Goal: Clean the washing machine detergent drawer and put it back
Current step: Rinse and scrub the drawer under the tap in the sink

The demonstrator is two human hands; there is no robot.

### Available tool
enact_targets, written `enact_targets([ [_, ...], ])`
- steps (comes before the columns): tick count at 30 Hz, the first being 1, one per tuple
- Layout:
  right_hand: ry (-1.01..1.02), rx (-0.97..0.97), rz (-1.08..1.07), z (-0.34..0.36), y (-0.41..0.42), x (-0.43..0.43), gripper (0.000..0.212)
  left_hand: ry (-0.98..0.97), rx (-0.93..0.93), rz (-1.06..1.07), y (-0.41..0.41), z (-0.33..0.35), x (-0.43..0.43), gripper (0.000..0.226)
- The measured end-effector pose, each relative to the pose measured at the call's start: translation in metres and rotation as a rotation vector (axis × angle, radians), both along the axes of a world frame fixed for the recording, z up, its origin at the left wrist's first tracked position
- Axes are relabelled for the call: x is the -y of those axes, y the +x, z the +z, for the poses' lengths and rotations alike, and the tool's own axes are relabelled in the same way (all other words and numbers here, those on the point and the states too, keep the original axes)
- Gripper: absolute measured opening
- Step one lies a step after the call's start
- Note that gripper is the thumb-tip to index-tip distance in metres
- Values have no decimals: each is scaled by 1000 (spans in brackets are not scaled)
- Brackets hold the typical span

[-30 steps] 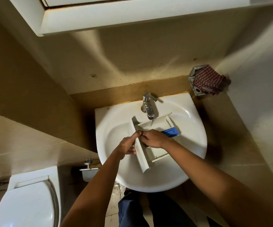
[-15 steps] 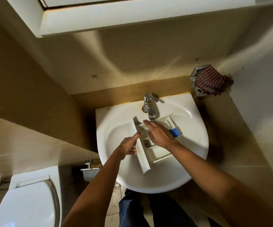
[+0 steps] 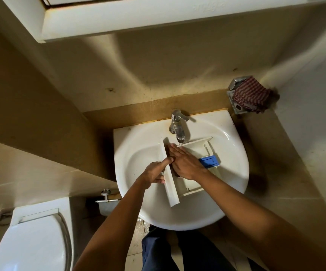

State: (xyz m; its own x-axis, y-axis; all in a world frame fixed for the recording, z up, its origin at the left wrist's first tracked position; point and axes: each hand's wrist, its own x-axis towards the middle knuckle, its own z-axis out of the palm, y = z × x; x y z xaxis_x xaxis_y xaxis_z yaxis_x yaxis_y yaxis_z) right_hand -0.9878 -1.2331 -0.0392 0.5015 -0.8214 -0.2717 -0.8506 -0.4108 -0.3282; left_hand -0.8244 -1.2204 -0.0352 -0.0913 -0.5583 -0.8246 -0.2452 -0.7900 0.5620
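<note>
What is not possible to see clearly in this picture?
- Head view: the right hand covers the middle compartments of the drawer.
- Head view: the front panel hides the fingertips of the left hand.
- Head view: any water from the tap is too faint to confirm.

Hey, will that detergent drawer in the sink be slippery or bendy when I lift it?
Likely stiff: the drawer, gripped by the left hand, looks straight-edged. Probably slippery: it sits under the tap, seemingly wet. Probably light, being thin plastic.

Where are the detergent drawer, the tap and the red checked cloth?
detergent drawer (image 3: 170,187): head view, its white front panel.
tap (image 3: 179,130): head view, its spout.
red checked cloth (image 3: 252,96): head view, its middle.
</note>
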Motion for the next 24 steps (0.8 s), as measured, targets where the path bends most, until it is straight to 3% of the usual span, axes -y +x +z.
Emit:
enact_targets([
  [3, -87, -100, -151, -3, -28, 2, 59, -12, 25, 1, 3, 1, 1, 88],
  [6, -48, -145, -448, -3, -44, 2, 63, -15, 39, 5, 4, 4, 0, 81],
  [8, -23, -167, -516, -2, -39, 3, 66, -20, 42, 5, 4, 6, 0, 77],
  [10, -4, -128, -483, 1, -25, 1, 67, -22, 45, 1, 2, 7, 0, 77],
  [15, 38, 26, -5, 0, 10, -12, 60, -37, 39, -7, 2, 12, 0, 73],
  [18, -58, 28, -7, -1, -4, -7, 56, -51, 74, -23, 7, 17, 1, 78],
  [24, -63, -64, -484, -5, -46, -5, 61, -101, 121, -33, 19, 28, -3, 73],
])
